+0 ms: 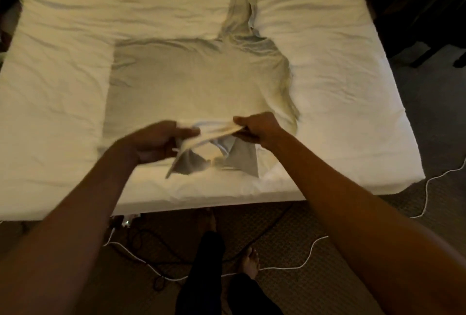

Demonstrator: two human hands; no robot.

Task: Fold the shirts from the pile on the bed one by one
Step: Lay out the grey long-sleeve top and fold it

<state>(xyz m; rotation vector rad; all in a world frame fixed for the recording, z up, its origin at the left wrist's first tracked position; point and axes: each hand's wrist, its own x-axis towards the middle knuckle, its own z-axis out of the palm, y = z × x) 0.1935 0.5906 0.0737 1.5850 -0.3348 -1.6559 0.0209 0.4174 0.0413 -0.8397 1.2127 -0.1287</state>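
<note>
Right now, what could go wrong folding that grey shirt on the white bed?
The wrinkled grey long-sleeved shirt could fold crooked, since the left hand and right hand pinch only its near part. Its far sleeve lies twisted and may bunch up. The thin white cable beside the bare foot could trip the person.

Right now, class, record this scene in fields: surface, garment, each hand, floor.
surface: bed, creased white sheet
garment: shirt, grey, spread flat; one sleeve stretched to the far side
left grip: holds a lifted fold at the shirt's near edge; blurred
right grip: pinches the same fold, taut between both
floor: cables, bare feet
</note>
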